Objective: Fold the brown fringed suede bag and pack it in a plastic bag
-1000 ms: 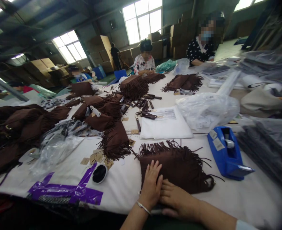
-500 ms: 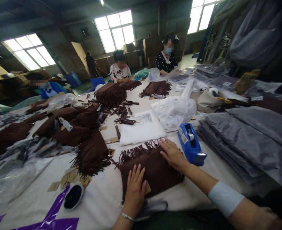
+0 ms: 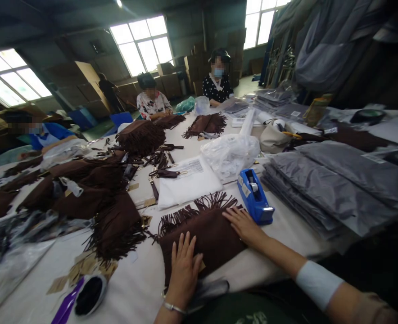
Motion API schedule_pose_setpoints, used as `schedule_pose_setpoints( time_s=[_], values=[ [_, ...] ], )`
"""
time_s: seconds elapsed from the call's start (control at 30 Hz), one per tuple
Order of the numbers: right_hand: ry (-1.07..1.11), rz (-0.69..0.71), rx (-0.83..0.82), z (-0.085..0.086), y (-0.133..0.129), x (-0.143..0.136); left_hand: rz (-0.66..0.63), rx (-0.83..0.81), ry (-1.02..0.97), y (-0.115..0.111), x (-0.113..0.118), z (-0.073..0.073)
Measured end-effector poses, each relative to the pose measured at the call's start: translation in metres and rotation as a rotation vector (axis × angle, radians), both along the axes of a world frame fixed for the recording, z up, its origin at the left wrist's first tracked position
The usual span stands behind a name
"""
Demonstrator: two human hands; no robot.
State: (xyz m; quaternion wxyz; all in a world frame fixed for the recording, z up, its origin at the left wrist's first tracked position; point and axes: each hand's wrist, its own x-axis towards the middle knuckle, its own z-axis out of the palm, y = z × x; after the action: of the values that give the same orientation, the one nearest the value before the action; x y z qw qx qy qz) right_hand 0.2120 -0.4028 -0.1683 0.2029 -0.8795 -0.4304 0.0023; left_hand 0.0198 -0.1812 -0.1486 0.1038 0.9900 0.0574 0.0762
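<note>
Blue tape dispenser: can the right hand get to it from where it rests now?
Probably yes. The right hand lies flat on the brown fringed bag, and the blue tape dispenser stands just beyond its fingertips on the white table. Nothing lies between them, only bare tabletop and fringe.

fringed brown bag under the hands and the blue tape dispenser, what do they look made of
Fringed brown bag: likely suede or faux suede, matte and napped, no shine, fringe cut in thin soft strips. Blue tape dispenser: seems hard moulded plastic, smooth and slightly glossy, with a light reflection at its front end.
</note>
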Motion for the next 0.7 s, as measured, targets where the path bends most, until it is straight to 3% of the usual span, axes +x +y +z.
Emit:
schedule_pose_setpoints(
  time_s=[0.1, 0.23, 0.27, 0.4, 0.47, 0.6, 0.7],
  values=[
    [-0.059, -0.166, 0.044, 0.000, -0.004, -0.014, -0.017, -0.009, -0.003, -0.008, 0.004, 0.001],
    [0.017, 0.076, 0.013, 0.010, -0.007, -0.022, -0.164, -0.031, 0.044, -0.030, 0.011, 0.006],
    [0.063, 0.081, -0.008, 0.011, -0.010, -0.023, -0.194, -0.030, 0.061, -0.035, 0.013, 0.007],
    [0.098, -0.137, 0.121, 0.016, -0.026, -0.026, -0.231, 0.028, 0.089, -0.055, 0.020, 0.006],
    [0.142, -0.142, 0.280, 0.022, -0.032, -0.035, -0.284, 0.057, 0.066, -0.063, 0.025, 0.002],
    [0.688, -0.295, 0.635, 0.030, -0.044, -0.074, -0.385, 0.043, 0.060, -0.068, 0.039, -0.007],
    [1.200, -0.309, 0.648, 0.022, -0.051, -0.100, -0.394, -0.068, 0.073, -0.062, 0.047, -0.003]
  ],
)
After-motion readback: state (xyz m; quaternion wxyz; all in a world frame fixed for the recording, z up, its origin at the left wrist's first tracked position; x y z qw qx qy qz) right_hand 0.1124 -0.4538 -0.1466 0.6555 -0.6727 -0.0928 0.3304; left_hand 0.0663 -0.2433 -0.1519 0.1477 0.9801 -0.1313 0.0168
